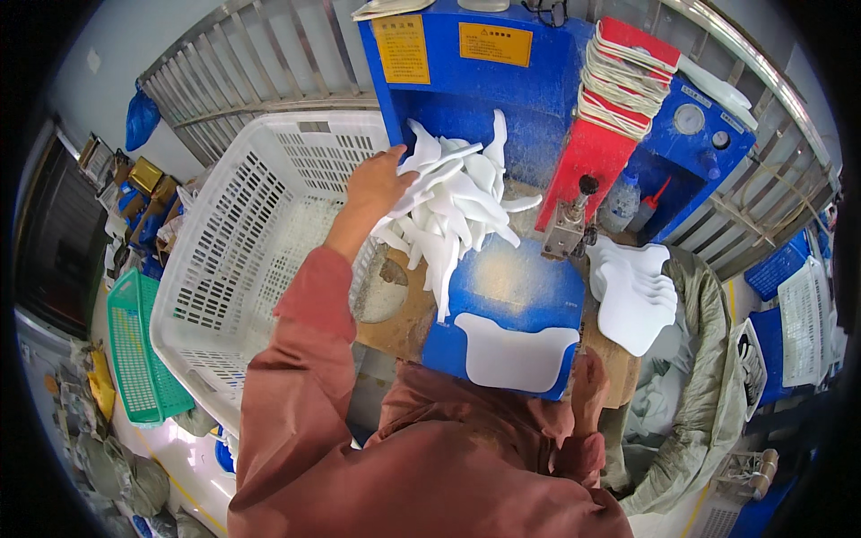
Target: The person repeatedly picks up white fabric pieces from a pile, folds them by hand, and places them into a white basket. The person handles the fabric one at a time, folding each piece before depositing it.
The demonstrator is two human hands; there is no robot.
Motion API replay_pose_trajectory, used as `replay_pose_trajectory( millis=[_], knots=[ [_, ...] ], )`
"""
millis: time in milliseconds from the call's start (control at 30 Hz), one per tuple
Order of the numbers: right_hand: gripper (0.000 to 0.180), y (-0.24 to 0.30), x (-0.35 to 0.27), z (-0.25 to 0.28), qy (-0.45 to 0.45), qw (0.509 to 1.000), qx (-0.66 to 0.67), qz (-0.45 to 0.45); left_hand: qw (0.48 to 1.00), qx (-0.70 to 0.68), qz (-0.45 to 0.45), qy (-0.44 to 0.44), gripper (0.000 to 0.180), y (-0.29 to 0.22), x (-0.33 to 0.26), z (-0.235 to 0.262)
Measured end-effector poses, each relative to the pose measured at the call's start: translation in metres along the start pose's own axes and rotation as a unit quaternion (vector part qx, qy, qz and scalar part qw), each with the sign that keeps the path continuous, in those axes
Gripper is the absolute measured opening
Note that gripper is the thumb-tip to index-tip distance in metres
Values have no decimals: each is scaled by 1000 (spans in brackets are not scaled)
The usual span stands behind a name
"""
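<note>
My left hand (378, 186) reaches to the left side of a heaped pile of white, curved, molded pieces (457, 202). Its thumb and fingers are apart at the pile's edge, and no piece shows clearly gripped. One flat white piece (516, 354) with two flared corners lies across the front of a blue plate (517, 282) dusted with pale powder. Low beside that piece's right edge is my right hand (588, 384); its fingers are partly hidden, so their grip is unclear. A neat overlapping stack of similar white pieces (633, 296) rests to the right.
A blue machine (484, 81) with a red arm (587, 134) wound in pale cord stands behind the plate. At left is a large white slatted basket (224, 233), beyond it a green basket (134, 350). A grey-green cloth sack (695, 377) stands at right.
</note>
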State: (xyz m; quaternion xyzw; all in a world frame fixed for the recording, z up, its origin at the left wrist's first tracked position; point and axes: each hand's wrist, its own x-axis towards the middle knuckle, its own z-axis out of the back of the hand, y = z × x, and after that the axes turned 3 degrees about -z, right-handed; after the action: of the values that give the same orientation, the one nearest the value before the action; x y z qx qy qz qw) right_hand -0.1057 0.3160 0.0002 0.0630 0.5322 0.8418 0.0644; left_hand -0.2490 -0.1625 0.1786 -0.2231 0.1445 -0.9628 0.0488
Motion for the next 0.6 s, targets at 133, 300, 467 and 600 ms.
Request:
replay_pose_trajectory(
  millis=[133,300,467,600],
  knots=[
    [25,9,-9,4,50,998,43,12,990,45,60,120,56,18,26,-35],
    [26,16,-11,3,83,994,34,58,1000,-18,11,-9,48,37,19,-49],
    [25,43,-14,-7,124,989,49,70,984,-92,-42,-148,38,23,7,-9],
    [33,97,-24,-6,176,974,-34,140,972,-138,-55,-181,30,-5,-59,67]
  ],
)
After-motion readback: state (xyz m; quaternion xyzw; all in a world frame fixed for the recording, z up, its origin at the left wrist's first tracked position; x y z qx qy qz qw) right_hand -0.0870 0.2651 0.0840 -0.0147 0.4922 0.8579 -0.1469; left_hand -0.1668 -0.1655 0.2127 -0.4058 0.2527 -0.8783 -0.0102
